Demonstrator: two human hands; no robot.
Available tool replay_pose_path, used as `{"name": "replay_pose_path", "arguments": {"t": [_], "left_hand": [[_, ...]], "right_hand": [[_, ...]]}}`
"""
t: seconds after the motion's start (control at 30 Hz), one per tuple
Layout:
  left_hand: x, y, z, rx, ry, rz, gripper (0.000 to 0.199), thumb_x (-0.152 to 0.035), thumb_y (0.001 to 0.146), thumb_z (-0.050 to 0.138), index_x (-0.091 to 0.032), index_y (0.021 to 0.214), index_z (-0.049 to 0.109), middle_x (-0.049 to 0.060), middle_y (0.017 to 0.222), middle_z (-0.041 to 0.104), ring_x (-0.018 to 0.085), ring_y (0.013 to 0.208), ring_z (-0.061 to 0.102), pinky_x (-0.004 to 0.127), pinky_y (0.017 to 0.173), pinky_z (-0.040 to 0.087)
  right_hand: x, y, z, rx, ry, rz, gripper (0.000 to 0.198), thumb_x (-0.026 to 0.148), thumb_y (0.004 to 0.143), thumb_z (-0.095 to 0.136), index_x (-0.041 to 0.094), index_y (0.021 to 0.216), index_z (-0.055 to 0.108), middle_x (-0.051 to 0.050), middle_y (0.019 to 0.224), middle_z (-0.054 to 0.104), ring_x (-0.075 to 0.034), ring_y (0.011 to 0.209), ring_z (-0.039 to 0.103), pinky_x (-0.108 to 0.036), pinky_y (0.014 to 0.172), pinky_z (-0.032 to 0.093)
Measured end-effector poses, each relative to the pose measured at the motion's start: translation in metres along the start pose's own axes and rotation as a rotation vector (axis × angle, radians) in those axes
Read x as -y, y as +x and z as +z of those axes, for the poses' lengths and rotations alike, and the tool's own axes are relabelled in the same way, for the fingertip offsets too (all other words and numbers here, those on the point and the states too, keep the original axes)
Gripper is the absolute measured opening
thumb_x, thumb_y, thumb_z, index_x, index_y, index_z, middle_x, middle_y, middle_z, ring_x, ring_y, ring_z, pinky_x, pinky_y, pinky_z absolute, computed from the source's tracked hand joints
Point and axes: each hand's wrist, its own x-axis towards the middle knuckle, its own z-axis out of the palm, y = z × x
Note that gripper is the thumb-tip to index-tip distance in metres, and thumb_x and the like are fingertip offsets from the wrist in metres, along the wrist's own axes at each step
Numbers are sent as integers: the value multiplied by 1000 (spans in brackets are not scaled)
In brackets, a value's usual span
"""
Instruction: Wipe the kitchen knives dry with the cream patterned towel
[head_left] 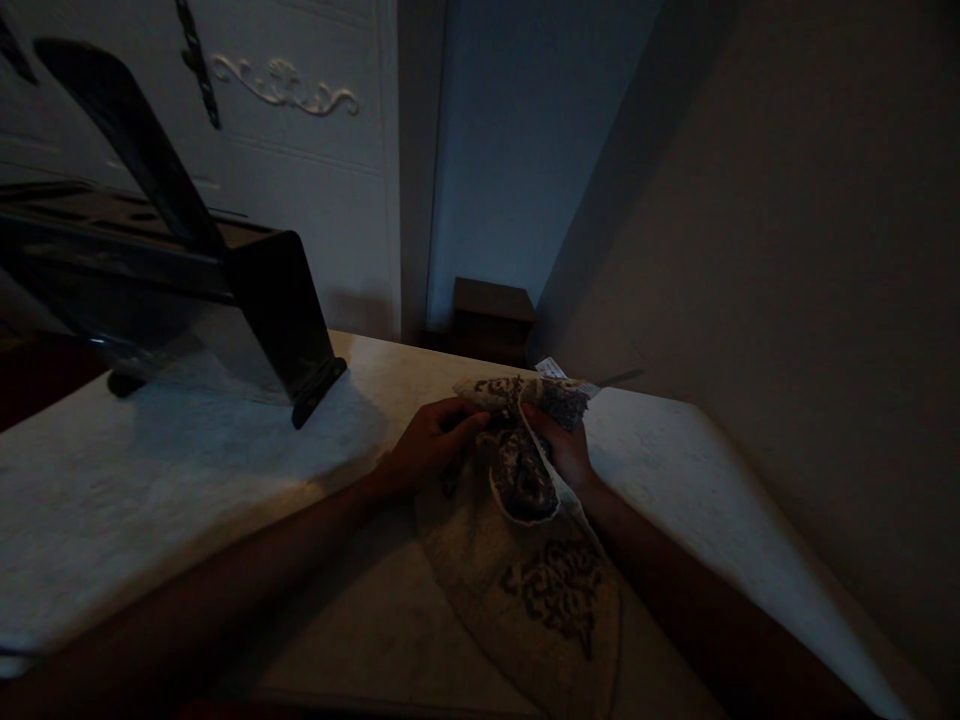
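A beige cloth [480, 560] with dark scrolled embroidery hangs down from my hands, over the near part of the pale table. Its upper part is bunched and folded, and a dark patterned fold edged in white [525, 478] shows between my hands. My left hand [431, 440] has its thumb and fingers pinched on the cloth's left upper part. On the right side, my right hand [566, 445] grips the gathered cloth, thumb on top. The fingers beneath the cloth are hidden. The light is dim and fine detail is lost.
On the pale marbled tabletop [225, 450], a black slotted object with a raised arm [255, 290] stands at left. A small white printed paper or tag [551, 368] shows behind the cloth. Beyond are a white ornamented door [315, 200], a brown box [491, 305] and a wall at right.
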Motion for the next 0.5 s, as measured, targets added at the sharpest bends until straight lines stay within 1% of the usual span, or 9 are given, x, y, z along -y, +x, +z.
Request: {"name": "replay_pose_path", "arguments": {"t": [0.17, 0.3, 0.5], "left_hand": [[-3, 0, 0, -8, 25, 22, 35, -51, 82, 61, -16, 82, 66, -1, 65, 60, 10, 54, 52, 20, 48, 41], [-1, 1, 0, -7, 42, 23, 36, -51, 82, 60, -16, 83, 65, -1, 64, 60, 10, 53, 51, 21, 48, 41], [2, 2, 1, 11, 39, 14, 37, -51, 83, 58, -15, 89, 67, -1, 66, 60, 10, 51, 51, 20, 46, 40]], "right_hand": [[-1, 2, 0, -7, 21, -11, 35, 35, 61, 83, 21, 91, 70, -1, 89, 75, -23, 82, 70, -39, 81, 56], [-1, 2, 1, -13, 20, -6, 39, 36, 59, 84, 20, 93, 70, -2, 91, 75, -24, 84, 70, -39, 82, 56], [-4, 5, -1, -34, 10, -3, 40, 38, 58, 85, 20, 91, 71, -2, 90, 76, -24, 83, 70, -39, 80, 57]]}}
